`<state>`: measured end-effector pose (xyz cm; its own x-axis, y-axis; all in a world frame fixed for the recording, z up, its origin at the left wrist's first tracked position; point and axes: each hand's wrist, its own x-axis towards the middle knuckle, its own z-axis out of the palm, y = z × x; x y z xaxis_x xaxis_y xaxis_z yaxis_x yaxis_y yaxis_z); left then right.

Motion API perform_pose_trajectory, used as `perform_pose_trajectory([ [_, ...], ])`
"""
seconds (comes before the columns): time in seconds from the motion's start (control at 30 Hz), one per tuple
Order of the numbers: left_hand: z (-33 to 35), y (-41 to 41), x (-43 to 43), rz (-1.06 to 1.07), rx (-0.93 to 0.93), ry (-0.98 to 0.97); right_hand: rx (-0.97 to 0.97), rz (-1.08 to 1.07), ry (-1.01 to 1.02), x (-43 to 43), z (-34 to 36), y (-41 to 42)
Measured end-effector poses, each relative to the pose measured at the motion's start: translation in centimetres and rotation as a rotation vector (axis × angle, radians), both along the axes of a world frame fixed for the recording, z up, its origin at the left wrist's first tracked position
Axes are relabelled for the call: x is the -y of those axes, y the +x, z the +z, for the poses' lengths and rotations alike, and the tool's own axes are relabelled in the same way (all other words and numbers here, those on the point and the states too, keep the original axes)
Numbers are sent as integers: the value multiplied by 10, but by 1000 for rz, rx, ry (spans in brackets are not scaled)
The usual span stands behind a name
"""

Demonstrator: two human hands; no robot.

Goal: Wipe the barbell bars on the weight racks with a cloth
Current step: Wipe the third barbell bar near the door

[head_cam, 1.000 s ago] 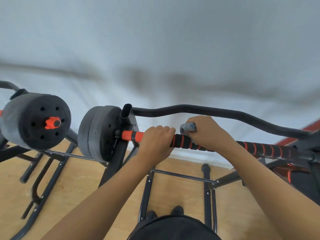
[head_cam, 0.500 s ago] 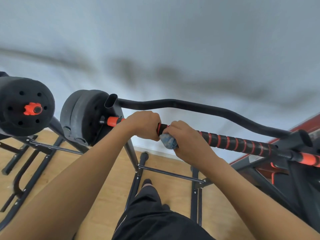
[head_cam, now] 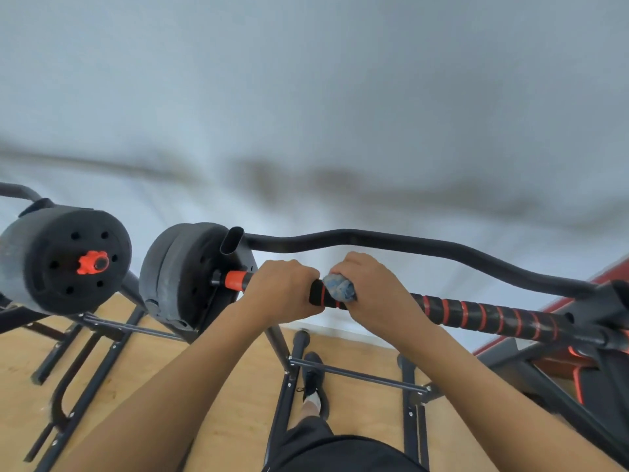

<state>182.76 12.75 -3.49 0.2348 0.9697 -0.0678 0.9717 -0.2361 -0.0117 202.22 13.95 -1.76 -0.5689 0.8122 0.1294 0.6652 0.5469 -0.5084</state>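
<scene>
A barbell bar [head_cam: 476, 313] with black grip and red spiral stripes lies across a black rack, its orange collar [head_cam: 235, 280] next to a black weight plate [head_cam: 180, 277] at the left. My left hand [head_cam: 280, 289] grips the bar just right of the collar. Right beside it, my right hand [head_cam: 374, 289] wraps a bunched blue-grey cloth [head_cam: 338, 289] around the bar, so part of the cloth is hidden under my fingers. The two hands sit almost touching.
A wavy black rack bar [head_cam: 391, 241] runs behind the barbell. A second barbell's plate [head_cam: 64, 257] with an orange end nut sits at far left on its own rack. Black rack legs [head_cam: 282, 379] stand on the wooden floor. A red and black bench frame [head_cam: 578, 362] sits at right.
The cloth in my right hand has turned round the bar, from on top, to below, to the near side now. Both hands stay close together near the left end.
</scene>
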Motion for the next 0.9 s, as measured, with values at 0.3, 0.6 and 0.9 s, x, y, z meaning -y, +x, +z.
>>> perform_pose_trajectory([
  [0.3, 0, 0, -9, 24, 55, -86, 68, 224, 24, 13, -3, 18],
  [0.6, 1, 1, -9, 36, 64, -103, 106, -41, -109, -34, 19, 16],
  [0.9, 16, 1, -36, 67, 196, -646, 42, -28, -94, -4, 6, 10],
])
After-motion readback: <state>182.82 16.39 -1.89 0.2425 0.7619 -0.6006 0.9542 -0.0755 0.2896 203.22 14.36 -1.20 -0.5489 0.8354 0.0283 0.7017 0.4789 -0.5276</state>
